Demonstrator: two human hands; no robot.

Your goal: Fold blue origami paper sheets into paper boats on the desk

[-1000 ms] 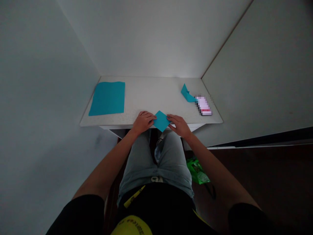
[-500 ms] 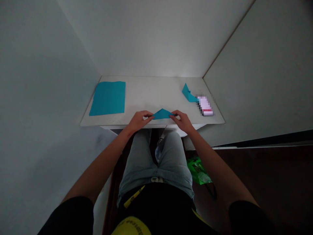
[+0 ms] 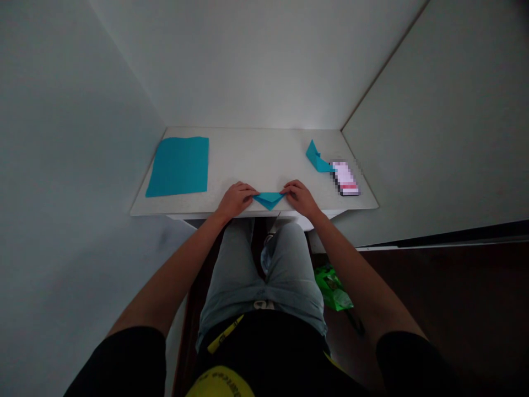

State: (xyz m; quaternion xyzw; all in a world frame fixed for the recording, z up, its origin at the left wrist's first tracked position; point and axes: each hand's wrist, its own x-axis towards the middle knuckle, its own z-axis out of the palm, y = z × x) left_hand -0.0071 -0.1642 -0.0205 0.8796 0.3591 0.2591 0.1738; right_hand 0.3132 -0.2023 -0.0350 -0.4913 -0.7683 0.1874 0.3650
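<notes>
A small folded blue paper (image 3: 269,200) lies at the front edge of the white table, its point turned toward me and its long straight side away. My left hand (image 3: 237,199) pinches its left corner. The right corner is held between the fingers of my right hand (image 3: 300,197). A fold line shows across the paper's upper face. Farther back on the right stands a folded blue paper boat (image 3: 316,160), its tip touching or overlapping a phone.
On the table's (image 3: 256,154) left side lies a flat blue paper sheet (image 3: 178,166). The phone (image 3: 345,179), blurred out, is near the right edge. Walls border the table at the back and both sides. A green bag (image 3: 333,288) rests on the floor beside my leg.
The folded paper has been turned over, so its point now faces me instead of away. Both hands have stayed at its corners, knuckles now more on top.
</notes>
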